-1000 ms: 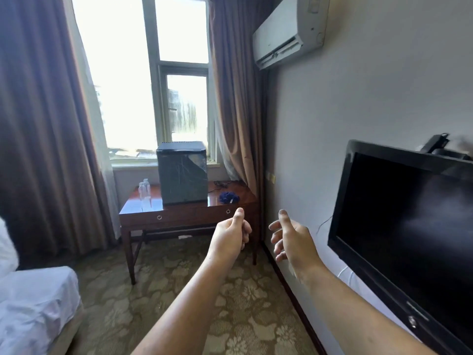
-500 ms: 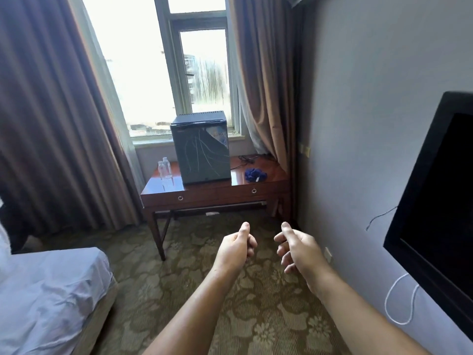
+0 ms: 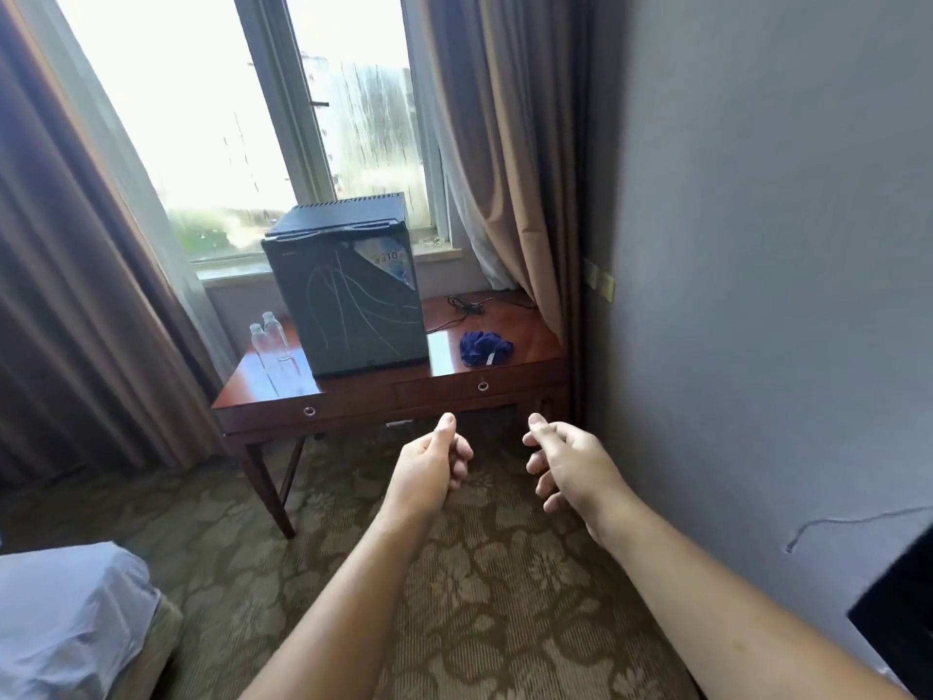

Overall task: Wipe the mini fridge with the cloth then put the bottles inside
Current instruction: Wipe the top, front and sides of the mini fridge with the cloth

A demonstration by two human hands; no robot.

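Note:
A black mini fridge (image 3: pixel 348 290) with its door closed stands on a red-brown wooden table (image 3: pixel 383 396) under the window. Two clear plastic bottles (image 3: pixel 270 336) stand upright on the table just left of the fridge. A crumpled blue cloth (image 3: pixel 484 348) lies on the table to the fridge's right. My left hand (image 3: pixel 434 467) hovers in front of the table edge, fingers curled into a loose fist with nothing in it. My right hand (image 3: pixel 565 462) hangs beside it, fingers half bent and apart, holding nothing. Both hands are well short of the table.
Brown curtains (image 3: pixel 510 159) frame the window on both sides. A grey wall (image 3: pixel 757 245) runs along the right, with a black TV corner (image 3: pixel 898 618) low down. A bed with white sheets (image 3: pixel 65 613) sits at lower left. A black cable (image 3: pixel 464 305) lies on the table behind the cloth.
The view has come closer to the table and tilted down; the fridge, bottles and cloth appear larger. The TV has slid almost out of frame. Both hands keep the same pose.

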